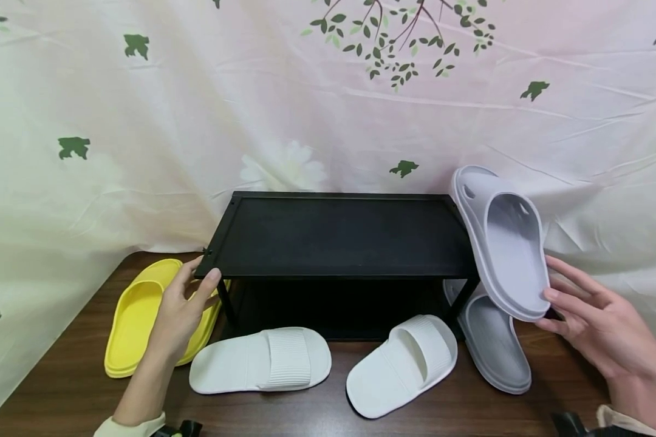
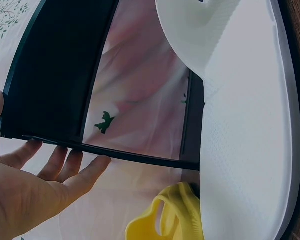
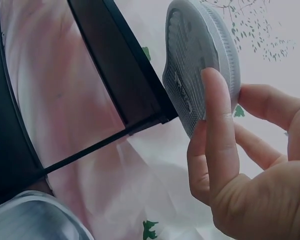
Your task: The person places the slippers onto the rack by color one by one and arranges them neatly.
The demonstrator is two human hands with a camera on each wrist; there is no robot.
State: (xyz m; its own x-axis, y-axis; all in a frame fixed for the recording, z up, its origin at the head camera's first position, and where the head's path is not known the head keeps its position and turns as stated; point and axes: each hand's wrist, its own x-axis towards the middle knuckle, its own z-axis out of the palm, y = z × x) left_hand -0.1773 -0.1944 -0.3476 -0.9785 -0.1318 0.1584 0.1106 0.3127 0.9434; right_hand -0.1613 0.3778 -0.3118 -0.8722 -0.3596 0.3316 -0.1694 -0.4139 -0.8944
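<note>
My right hand (image 1: 607, 321) pinches the heel of a light grey clog (image 1: 516, 243), which is raised at the right end of the black two-tier rack (image 1: 339, 237), toe pointing up and away. In the right wrist view, the textured sole of the clog (image 3: 187, 65) shows, with fingers on both sides of the heel. My left hand (image 1: 172, 318) grips the near left corner of the rack's top board, thumb above and fingers at its edge. The matching grey clog (image 1: 497, 346) lies on the table beside the rack's right leg, partly hidden by the raised one.
Two white slides, one at left (image 1: 262, 361) and one angled at right (image 1: 404, 367), lie before the rack. Yellow clogs (image 1: 136, 321) sit left of it, partly behind my left hand. A patterned cloth (image 1: 328, 121) hangs behind the brown wooden table (image 1: 60, 376).
</note>
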